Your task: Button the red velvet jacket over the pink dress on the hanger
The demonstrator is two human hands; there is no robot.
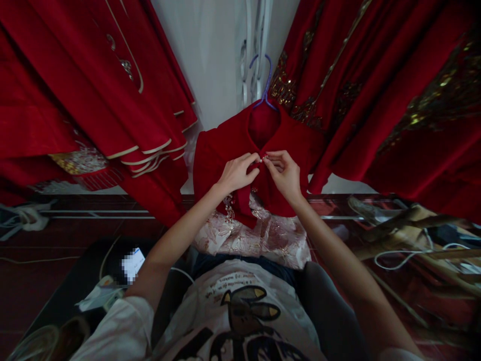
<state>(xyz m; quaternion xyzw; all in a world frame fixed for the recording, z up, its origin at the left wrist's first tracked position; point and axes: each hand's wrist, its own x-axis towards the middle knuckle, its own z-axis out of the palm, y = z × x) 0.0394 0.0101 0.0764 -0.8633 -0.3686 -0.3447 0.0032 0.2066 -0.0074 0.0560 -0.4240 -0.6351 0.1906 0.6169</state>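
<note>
A short red velvet jacket (pixel 225 150) hangs in front of me on a purple hanger (pixel 266 82). My left hand (pixel 237 173) and my right hand (pixel 284 173) meet at its front opening just below the collar. Both pinch the small fastening (pixel 263 158) where the two red edges join, fingers pressed together. Under the jacket hangs a pale pink embroidered skirt (pixel 259 235) with a beaded tassel (pixel 229 206).
Red embroidered gowns hang at the left (pixel 93 100) and right (pixel 394 100), close on both sides. A white wall (pixel 214 55) lies behind. Below are a dark red floor, white cables (pixel 22 218), a phone (pixel 132 264) on a black surface and clutter at the right (pixel 413 235).
</note>
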